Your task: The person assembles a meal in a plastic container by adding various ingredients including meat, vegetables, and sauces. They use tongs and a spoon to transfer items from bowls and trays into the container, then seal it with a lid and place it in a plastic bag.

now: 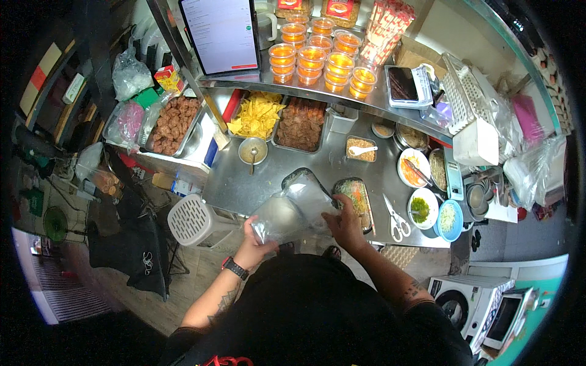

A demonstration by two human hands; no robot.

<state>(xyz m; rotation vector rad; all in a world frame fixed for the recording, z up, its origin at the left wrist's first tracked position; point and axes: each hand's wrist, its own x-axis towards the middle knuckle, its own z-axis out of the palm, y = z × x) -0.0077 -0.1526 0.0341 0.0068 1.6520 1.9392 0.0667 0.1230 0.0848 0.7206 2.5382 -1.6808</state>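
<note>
In front of my body I hold a clear plastic bag (279,215). My left hand (257,239) is closed on its near left edge. My right hand (345,221) pinches its right side, close to a black tray of noodles and shredded vegetables (354,194). A black-rimmed container (303,173) shows behind and partly through the plastic; its contents are hard to make out. White-handled scissors (399,226) lie right of the food tray.
Along the steel counter (220,180) stand yellow chips (256,114), browned meat (299,129), a spooned bowl (252,151), crushed nuts (361,146), shredded carrot (412,168) and chopped greens (421,207). Orange sauce cups (311,58) and a tablet (218,33) occupy the shelf. A stool (194,218) stands left.
</note>
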